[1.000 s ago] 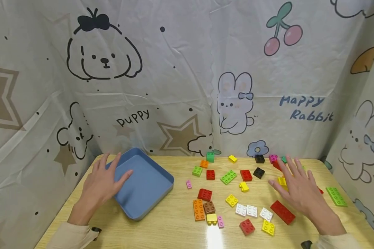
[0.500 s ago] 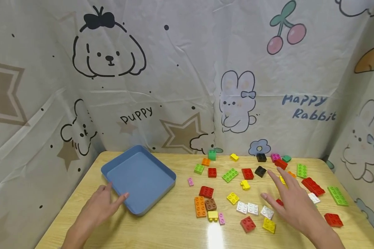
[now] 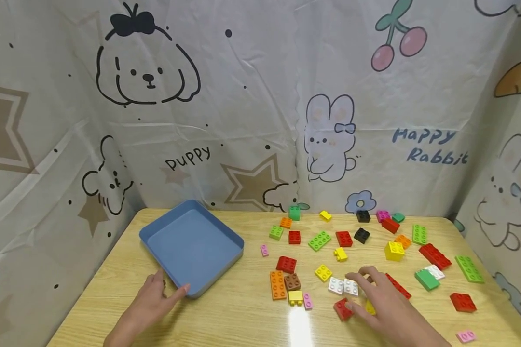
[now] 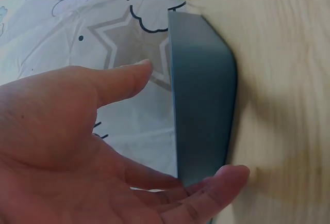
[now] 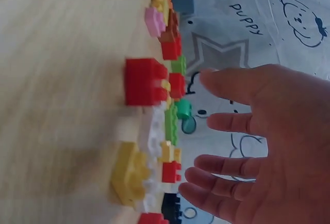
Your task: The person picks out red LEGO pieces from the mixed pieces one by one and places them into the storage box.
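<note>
My left hand (image 3: 149, 303) is at the near left side of the blue tray (image 3: 193, 253), its thumb stretched toward the tray's front corner. In the left wrist view the fingertips (image 4: 221, 185) lie against or very close to the tray's outer wall (image 4: 201, 95); contact is hard to tell. My right hand (image 3: 386, 308) hovers over the building bricks with loosely bent fingers and nothing in them. Its thumb is by a red brick (image 3: 342, 310), and the index finger is near a white brick (image 3: 351, 287). A yellow brick (image 5: 129, 175) is mostly covered by this hand in the head view.
Loose bricks are spread over the table's middle and right, among them an orange brick (image 3: 278, 285), a green brick (image 3: 427, 279) and a black brick (image 3: 362, 235). A printed cloth (image 3: 243, 96) closes off the back and sides. Bare wood (image 3: 234, 318) lies in front of the tray.
Both hands have come down and nearer: the left to the tray's near left side, the right leftward over the front bricks. Bricks formerly behind the right hand now show.
</note>
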`<state>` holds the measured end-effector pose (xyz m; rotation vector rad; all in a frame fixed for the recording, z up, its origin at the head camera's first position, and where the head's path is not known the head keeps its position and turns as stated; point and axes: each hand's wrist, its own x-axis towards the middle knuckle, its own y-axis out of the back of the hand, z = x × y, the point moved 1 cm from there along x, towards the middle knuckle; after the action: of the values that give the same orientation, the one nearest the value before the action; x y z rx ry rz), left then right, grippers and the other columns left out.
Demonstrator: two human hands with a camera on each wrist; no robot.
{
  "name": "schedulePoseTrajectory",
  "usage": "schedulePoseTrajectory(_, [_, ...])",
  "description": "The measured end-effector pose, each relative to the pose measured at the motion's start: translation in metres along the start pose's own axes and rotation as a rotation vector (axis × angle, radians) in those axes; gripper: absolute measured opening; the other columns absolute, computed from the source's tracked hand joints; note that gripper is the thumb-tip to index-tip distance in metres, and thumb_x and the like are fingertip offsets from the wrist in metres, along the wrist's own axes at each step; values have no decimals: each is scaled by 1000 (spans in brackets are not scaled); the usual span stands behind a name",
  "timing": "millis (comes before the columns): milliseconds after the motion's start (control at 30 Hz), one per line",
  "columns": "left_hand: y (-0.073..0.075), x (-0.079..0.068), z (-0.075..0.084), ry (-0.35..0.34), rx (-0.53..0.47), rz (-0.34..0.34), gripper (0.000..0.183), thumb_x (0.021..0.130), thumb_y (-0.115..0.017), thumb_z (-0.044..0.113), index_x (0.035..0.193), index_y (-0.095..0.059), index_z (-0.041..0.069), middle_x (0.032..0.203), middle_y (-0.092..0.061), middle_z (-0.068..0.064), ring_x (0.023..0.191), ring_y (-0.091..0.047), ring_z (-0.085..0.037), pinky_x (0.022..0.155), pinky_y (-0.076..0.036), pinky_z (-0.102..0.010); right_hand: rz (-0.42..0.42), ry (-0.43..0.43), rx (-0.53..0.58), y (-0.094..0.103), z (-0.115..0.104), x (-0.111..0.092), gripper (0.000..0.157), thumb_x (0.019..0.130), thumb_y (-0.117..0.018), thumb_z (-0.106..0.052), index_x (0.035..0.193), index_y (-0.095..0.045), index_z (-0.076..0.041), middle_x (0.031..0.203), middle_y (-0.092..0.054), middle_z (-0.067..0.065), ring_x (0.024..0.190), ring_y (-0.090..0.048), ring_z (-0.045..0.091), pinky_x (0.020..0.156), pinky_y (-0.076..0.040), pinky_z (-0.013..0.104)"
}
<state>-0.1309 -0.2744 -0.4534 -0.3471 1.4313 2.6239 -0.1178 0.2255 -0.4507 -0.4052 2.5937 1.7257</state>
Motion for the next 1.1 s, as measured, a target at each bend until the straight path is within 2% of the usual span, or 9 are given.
schedulePoseTrajectory(100, [-3,0,3,1,-29,25,108,97,-64,50,145,-11,-31,129,-41,-43,88,-59,-25,77,-52,-46,-49,-9,22,-6,-4,0,57,83,-81,-49,133,-65,-25,132,-54,7,107,-56,25,87,-58,48])
schedulePoseTrajectory(233, [-4,0,5,0,-57,37,109,95,-69,47,147,-9,-28,133,-38,-45,88,-58,-25,72,-52,-41,-73,28,17,-12,-12,1,47,82,-85,-39,126,-68,-28,128,-56,3,107,-56,23,89,-57,46])
schedulePoseTrajectory(367, [-5,2,5,-6,-81,40,107,94,-71,44,148,-11,-26,137,-39,-44,91,-60,-24,71,-52,-38,-94,75,23,-17,-17,2,43,81,-86,-29,121,-71,-24,124,-57,1,105,-55,21,87,-57,42])
schedulePoseTrajectory(467, [-7,2,4,-19,-90,40,107,94,-72,42,148,-10,-27,137,-39,-46,91,-61,-23,71,-53,-37,-101,145,21,-21,-17,2,38,82,-86,-24,118,-73,-19,119,-58,0,102,-54,20,84,-58,39])
schedulePoseTrajectory(600, [-8,3,4,-19,-118,32,104,96,-71,34,147,-5,-28,139,-37,-47,86,-64,-20,72,-53,-37,-88,235,12,-27,-14,4,29,83,-85,-17,110,-74,-18,111,-56,-4,96,-51,18,77,-56,31])
schedulePoseTrajectory(733, [-9,4,7,-30,-164,45,94,97,-69,20,148,-6,-27,136,-40,-46,84,-65,-20,71,-52,-35,-94,261,25,-30,-11,5,26,82,-84,-11,105,-74,-18,110,-58,-3,95,-52,19,75,-57,31])
schedulePoseTrajectory(867, [-9,4,6,-65,-157,73,87,95,-67,11,147,-9,-28,134,-40,-47,90,-64,-25,73,-52,-36,-91,294,31,-32,-10,4,25,81,-84,-8,103,-74,-16,111,-60,-1,95,-54,21,76,-58,33])
schedulePoseTrajectory(1000, [-8,1,5,-98,-198,89,80,90,-62,0,148,-14,-26,128,-47,-41,90,-62,-26,70,-52,-32,-76,323,19,-32,-12,4,25,82,-84,-7,103,-74,-16,111,-60,-2,95,-54,20,77,-58,34])
schedulePoseTrajectory(1100, [-7,0,3,-97,-254,79,79,87,-58,-6,152,-16,-21,136,-46,-40,94,-63,-26,69,-52,-30,-71,321,18,-31,-15,4,25,82,-84,-6,103,-74,-16,110,-61,-2,96,-55,20,78,-58,34])
